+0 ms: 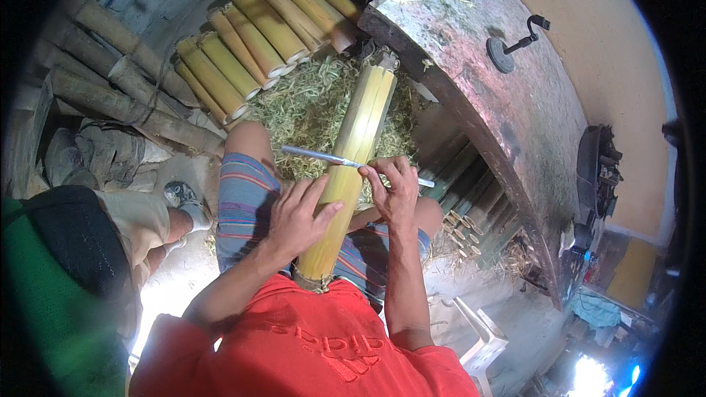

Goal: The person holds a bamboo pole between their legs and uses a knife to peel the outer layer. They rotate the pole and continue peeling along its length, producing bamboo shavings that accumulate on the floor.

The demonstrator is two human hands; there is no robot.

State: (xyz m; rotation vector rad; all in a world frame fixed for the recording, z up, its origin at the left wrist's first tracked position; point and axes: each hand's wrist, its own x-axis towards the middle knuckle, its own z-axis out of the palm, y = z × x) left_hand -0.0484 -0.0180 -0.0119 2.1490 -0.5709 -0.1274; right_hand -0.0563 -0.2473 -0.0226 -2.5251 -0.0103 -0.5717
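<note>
A yellow-green bamboo section (340, 209) slopes from my waist up to the bench's edge, lying between my legs. My left hand (298, 220) rests on its left side, fingers spread and thumb apart. In my right hand (393, 187) is a thin silver rod-like tool (316, 154), pinched near its middle between thumb and fingers. The tool lies crosswise over the bamboo, its left end sticking out past the edge. A pale end of it shows right of my hand; the part in between is hidden by my fingers.
Cut bamboo sections (246, 40) lie in a row at the back, beside a heap of shavings (309, 103). A worn bench (478, 51) on the right carries a black stand (502, 54). Another person in green (51, 309) is close on my left. A white plastic chair (482, 338) stands lower right.
</note>
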